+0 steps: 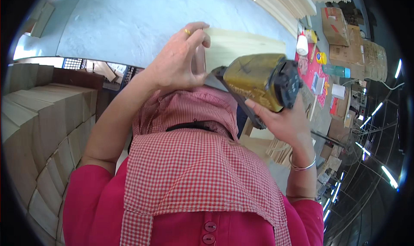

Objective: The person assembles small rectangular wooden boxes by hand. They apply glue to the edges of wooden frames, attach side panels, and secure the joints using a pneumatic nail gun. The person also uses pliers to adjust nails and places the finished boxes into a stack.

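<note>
My right hand (288,121) is wrapped round the handle of a pneumatic nail gun (251,80) with a worn gold body and black end cap. The gun's nose points left, close to the near left corner of a pale wooden piece (241,45). That piece lies at the near edge of the worktable (129,26). My left hand (174,60), a ring on one finger, grips its left end, thumb on the near side and fingers curled over the far side. Whether the gun's nose touches the wood I cannot tell.
Stacked wooden blocks (47,116) rise at the left, with a plastic crate (73,64) under the table edge. Long wooden strips (280,2) lie at the far right. Beyond the gun are a white bottle (302,45), a teal bottle (337,71) and cardboard boxes (351,47).
</note>
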A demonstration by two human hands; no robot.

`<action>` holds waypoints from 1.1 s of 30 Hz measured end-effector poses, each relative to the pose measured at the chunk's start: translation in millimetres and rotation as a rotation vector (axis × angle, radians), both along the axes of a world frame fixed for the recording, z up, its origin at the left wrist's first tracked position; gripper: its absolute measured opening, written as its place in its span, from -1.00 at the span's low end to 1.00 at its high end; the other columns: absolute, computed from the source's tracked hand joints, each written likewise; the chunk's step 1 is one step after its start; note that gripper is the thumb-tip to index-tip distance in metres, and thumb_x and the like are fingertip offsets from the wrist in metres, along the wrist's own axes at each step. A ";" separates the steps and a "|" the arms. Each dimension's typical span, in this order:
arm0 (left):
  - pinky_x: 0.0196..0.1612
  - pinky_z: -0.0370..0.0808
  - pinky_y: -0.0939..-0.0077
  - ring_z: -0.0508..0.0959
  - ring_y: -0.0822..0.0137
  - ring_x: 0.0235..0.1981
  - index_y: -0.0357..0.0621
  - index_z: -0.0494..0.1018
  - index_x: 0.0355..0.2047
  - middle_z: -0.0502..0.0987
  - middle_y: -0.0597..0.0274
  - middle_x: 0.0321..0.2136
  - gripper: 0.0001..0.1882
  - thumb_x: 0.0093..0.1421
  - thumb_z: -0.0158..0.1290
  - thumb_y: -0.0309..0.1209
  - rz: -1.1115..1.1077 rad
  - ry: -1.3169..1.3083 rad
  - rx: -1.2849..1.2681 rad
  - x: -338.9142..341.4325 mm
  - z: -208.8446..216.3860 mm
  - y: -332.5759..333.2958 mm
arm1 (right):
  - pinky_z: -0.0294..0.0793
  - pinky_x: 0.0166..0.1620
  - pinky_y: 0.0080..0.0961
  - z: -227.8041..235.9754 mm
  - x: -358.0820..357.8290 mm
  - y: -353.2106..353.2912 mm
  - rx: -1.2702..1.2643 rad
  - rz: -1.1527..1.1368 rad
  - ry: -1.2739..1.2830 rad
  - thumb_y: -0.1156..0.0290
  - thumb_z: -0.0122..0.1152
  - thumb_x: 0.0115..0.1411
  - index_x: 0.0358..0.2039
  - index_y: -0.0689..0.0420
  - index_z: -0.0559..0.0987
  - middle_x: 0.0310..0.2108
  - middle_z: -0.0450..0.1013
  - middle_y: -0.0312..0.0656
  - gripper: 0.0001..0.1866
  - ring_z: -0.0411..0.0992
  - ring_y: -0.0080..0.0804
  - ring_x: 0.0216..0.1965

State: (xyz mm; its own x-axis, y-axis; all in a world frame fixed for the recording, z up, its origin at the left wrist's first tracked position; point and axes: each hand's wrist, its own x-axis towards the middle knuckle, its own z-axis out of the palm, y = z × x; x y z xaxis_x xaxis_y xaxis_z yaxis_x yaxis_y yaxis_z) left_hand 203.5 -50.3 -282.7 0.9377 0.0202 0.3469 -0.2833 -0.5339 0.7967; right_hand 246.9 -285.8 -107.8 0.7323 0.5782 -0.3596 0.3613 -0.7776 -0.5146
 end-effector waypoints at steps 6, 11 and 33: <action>0.14 0.37 0.00 0.40 -0.13 0.09 -0.21 0.24 0.33 0.36 -0.21 0.06 0.04 -0.13 0.43 -0.10 0.428 0.027 0.139 -66.0 13.0 -19.1 | 0.57 -0.06 -0.42 2.6 0.3 -12.8 0.152 -0.044 -0.046 0.43 0.52 0.07 -0.09 0.31 0.61 -0.16 0.64 -0.10 -0.59 0.62 -0.37 -0.15; -0.02 0.50 0.31 0.54 0.19 -0.16 -0.31 0.38 0.18 0.43 -0.05 -0.08 -0.41 0.19 0.26 -0.35 0.137 0.156 -0.474 -75.0 1.8 -57.7 | 0.57 -0.11 -0.40 7.9 6.6 -37.5 0.151 -0.239 -0.088 0.46 0.51 0.06 -0.15 0.32 0.64 -0.22 0.66 -0.09 -0.64 0.64 -0.33 -0.22; -0.23 0.56 0.25 0.64 0.16 -0.39 -0.27 0.65 -0.31 0.66 -0.04 -0.45 -0.68 0.13 0.26 -0.22 0.549 0.158 -0.070 103.0 -6.2 120.4 | 0.55 -0.18 -0.34 -24.6 -4.5 -73.9 0.009 -0.208 -0.137 0.26 0.62 0.00 -0.24 0.33 0.65 -0.32 0.62 -0.03 -0.55 0.60 -0.22 -0.32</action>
State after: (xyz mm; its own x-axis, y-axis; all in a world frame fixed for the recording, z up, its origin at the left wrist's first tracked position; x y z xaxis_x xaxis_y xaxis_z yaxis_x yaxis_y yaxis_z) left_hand 306.5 70.1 -288.9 0.8234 0.5368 0.1836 0.1460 -0.5133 0.8457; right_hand 242.5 -359.7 -132.4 0.8775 0.4126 -0.2444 0.2608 -0.8383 -0.4788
